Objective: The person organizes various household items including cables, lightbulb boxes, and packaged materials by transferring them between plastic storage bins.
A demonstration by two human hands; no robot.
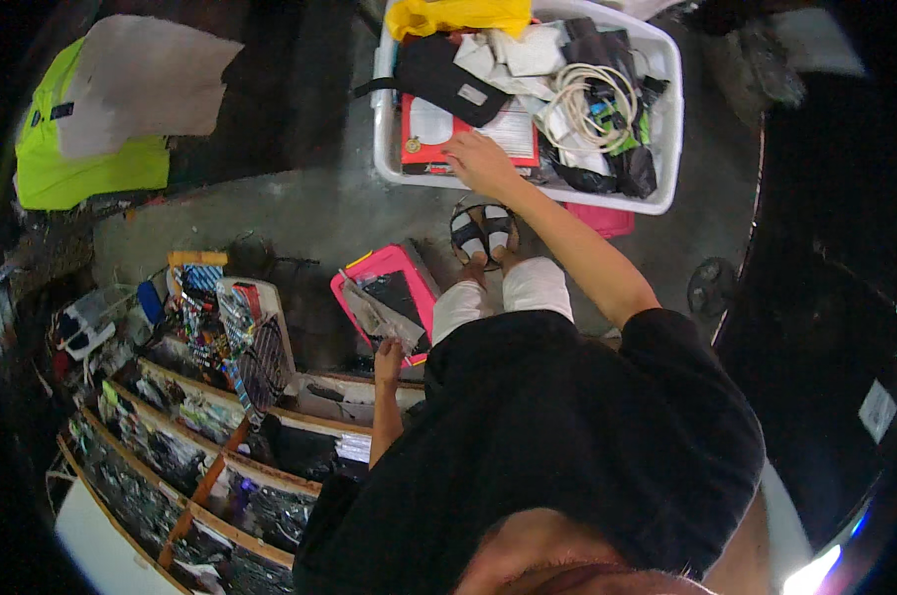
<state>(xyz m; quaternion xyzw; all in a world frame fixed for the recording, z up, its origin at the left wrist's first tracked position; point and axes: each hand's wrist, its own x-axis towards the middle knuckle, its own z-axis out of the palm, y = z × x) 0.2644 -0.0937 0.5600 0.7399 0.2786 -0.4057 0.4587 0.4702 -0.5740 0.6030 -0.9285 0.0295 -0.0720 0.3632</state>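
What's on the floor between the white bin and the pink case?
In the head view, bare grey floor separates the white bin from the pink case; sandalled feet stand just right.

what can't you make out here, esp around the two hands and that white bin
- Right hand, head view: fingers lie on the red packet in the white bin; a grip cannot be told.
- Left hand, head view: at the pink tray; the black shirt hides the arm behind it.
- Shelf goods, head view: too small and blurred.
- Bin's far end: cut off by the top edge.
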